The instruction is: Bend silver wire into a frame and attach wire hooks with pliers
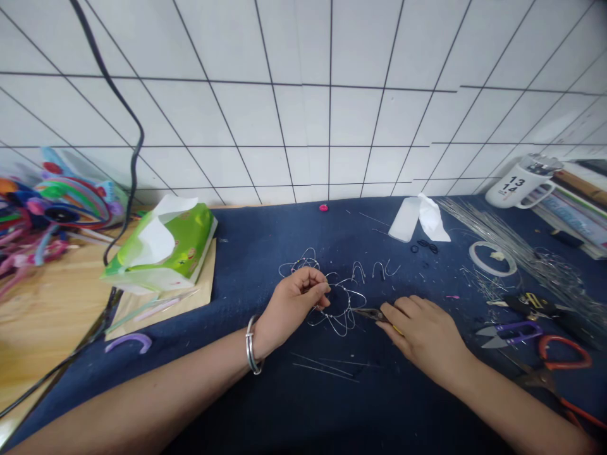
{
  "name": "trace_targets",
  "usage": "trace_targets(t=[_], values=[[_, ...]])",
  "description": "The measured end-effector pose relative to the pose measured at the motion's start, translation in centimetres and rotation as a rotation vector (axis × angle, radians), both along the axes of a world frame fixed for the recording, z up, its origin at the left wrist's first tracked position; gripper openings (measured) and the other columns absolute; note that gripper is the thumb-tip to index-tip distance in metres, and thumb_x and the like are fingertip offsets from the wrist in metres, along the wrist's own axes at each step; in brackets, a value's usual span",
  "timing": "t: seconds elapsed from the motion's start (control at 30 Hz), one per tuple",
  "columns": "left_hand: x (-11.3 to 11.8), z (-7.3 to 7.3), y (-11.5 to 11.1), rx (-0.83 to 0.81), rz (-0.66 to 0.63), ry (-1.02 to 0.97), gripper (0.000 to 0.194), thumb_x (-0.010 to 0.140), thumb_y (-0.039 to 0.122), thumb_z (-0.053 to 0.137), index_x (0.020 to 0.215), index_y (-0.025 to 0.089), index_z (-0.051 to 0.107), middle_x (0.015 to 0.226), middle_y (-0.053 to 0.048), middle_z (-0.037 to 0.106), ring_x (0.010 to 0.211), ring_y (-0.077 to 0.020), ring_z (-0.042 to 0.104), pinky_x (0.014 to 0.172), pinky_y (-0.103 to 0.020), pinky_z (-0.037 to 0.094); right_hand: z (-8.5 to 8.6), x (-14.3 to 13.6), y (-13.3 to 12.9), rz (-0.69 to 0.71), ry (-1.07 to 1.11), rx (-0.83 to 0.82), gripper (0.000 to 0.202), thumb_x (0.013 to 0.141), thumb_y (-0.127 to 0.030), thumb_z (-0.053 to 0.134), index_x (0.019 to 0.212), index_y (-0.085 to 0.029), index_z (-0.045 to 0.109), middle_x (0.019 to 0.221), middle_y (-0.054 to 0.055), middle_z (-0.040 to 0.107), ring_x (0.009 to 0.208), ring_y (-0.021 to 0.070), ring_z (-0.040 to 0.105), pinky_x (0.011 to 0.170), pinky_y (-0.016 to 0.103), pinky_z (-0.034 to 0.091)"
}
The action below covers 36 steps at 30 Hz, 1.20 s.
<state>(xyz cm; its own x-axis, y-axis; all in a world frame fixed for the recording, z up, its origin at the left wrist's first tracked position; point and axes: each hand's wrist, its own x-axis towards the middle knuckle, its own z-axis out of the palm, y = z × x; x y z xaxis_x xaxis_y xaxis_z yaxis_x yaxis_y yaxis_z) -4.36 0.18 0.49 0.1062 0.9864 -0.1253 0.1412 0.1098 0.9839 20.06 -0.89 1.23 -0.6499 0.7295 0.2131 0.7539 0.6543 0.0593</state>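
Between my hands is a round wire frame with several thin wire loops around its ring. My left hand, with silver bangles at the wrist, pinches the left side of this frame. My right hand is wrapped round small pliers, whose tips touch the ring's right side. A second looped wire piece lies just behind my left hand. Bent wire pieces rest behind the frame, and a few straight wires lie in front of it on the dark blue cloth.
At left are a green tissue pack, a purple curved piece and a black cable. On the right lie purple snips, red-handled cutters, a wire bundle, a white coil and a mug. A tiled wall stands behind.
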Motion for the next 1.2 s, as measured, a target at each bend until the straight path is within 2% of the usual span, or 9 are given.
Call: trace_targets(t=[0.27,1.2], values=[[-0.04,0.23,0.0,0.006,-0.006,-0.008,0.013,0.079,0.03,0.049,0.082,0.017,0.051,0.065,0.0,0.058,0.06,-0.01,0.056,0.059,-0.024,0.046,0.12,-0.11,-0.09,-0.002,-0.013,-0.001,0.021,0.084,-0.031,0.042,0.093,-0.02,0.057,0.072,0.003,0.053,0.068,0.014,0.047,0.064,0.028,0.035],[-0.15,-0.33,0.07,0.009,-0.007,-0.018,0.014,0.079,0.03,0.05,0.083,0.018,0.052,0.066,0.0,0.058,0.06,-0.0099,0.056,0.059,-0.024,0.046,0.38,-0.22,-0.23,0.016,-0.03,-0.023,0.02,0.084,-0.031,0.042,0.093,-0.02,0.057,0.072,0.003,0.053,0.067,0.0141,0.047,0.064,0.028,0.035]])
